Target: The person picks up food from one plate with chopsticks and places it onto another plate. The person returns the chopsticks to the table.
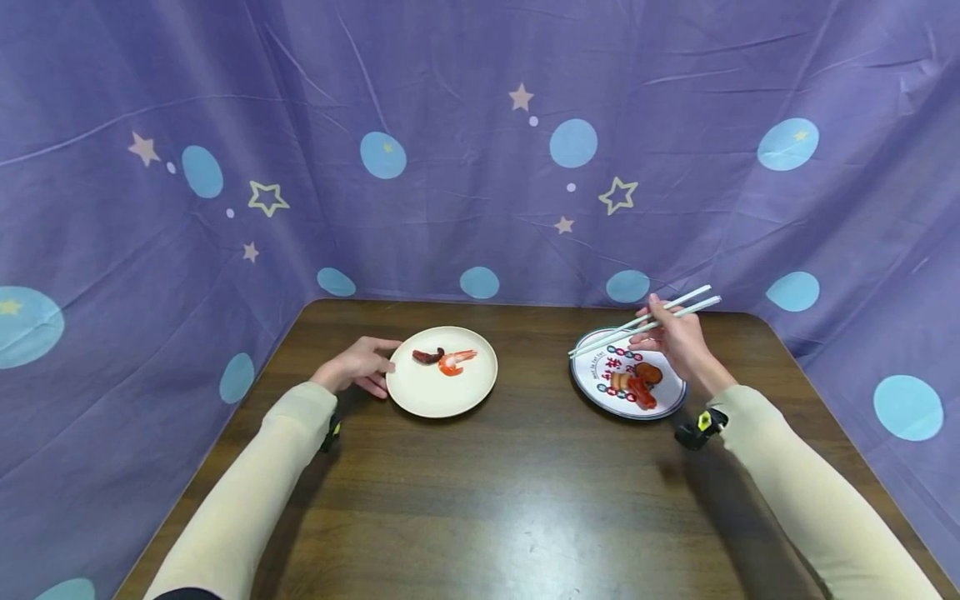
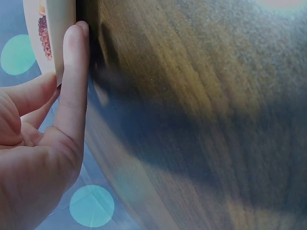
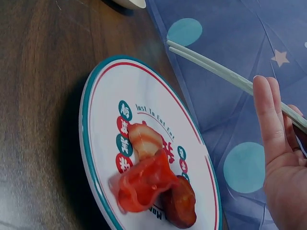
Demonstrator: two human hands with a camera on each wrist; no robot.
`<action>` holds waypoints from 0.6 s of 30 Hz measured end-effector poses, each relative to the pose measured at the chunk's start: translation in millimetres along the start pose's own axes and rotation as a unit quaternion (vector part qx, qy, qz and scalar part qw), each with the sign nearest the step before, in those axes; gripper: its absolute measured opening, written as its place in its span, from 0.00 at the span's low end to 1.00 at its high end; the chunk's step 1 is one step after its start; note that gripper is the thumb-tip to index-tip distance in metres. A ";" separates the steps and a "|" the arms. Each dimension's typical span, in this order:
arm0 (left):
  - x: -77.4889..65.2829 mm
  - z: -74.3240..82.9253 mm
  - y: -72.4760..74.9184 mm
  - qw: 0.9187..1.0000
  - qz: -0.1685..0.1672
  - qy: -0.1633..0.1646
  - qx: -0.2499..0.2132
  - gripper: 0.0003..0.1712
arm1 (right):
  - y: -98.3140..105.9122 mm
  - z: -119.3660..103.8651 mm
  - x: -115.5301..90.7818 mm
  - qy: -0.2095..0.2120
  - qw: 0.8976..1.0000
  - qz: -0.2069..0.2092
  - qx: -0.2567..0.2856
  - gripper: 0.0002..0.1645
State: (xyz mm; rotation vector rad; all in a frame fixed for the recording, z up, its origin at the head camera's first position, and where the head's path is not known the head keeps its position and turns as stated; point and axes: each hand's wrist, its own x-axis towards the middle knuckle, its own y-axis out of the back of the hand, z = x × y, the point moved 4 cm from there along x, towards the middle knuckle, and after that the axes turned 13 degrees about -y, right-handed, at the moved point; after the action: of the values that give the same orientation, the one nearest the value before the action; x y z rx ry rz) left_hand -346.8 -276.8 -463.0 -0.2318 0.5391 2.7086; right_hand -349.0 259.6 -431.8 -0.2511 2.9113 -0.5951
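My left hand (image 1: 363, 365) pinches the left rim of a cream plate (image 1: 427, 396), thumb at the upper edge and fingers against its underside in the left wrist view. On that plate lie an orange-and-white shrimp (image 1: 456, 360) and a dark reddish, curled piece (image 1: 427, 357) with beaded bumps. My right hand (image 1: 678, 337) holds a pair of pale chopsticks (image 3: 216, 68) over the back of a printed white plate (image 3: 108, 100) with a green rim. Their tips point left and grip nothing. A glossy red piece (image 3: 146, 182), a brown piece (image 3: 181, 203) and a pale striped piece (image 3: 145, 139) lie bunched on it.
Both plates stand toward the back of a brown wooden table (image 1: 480, 483), with a gap between them. Purple curtain cloth (image 1: 465, 192) with stars and blue dots hangs behind the table and at its sides. A black wrist device (image 1: 701, 429) sits below the right hand.
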 end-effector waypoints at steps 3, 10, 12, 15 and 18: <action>-0.3 0.5 0.0 1.000 0.000 -0.001 0.000 0.38 | 2.5 -1.8 -2.9 0.005 1.000 -0.003 0.009 0.21; -0.8 0.7 -0.2 1.000 0.002 -0.001 0.004 0.38 | 8.1 -3.1 -9.7 0.003 1.000 -0.007 0.016 0.22; -0.9 0.3 -0.3 1.000 0.002 -0.001 0.005 0.38 | 10.1 -2.9 -11.4 0.001 1.000 -0.005 0.015 0.22; -0.8 0.0 -0.4 1.000 0.002 -0.001 0.004 0.38 | 13.3 -3.2 -14.3 0.004 1.000 -0.003 0.014 0.22; -0.4 0.3 -0.4 1.000 0.003 -0.001 0.005 0.38 | 16.7 -4.3 -17.6 0.009 1.000 -0.004 0.011 0.21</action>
State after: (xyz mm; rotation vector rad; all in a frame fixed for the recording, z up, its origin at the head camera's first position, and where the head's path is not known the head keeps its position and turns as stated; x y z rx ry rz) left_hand -346.4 -276.4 -462.7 -0.2267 0.5529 2.7103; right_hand -334.9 279.7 -432.5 -0.2568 2.9205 -0.6326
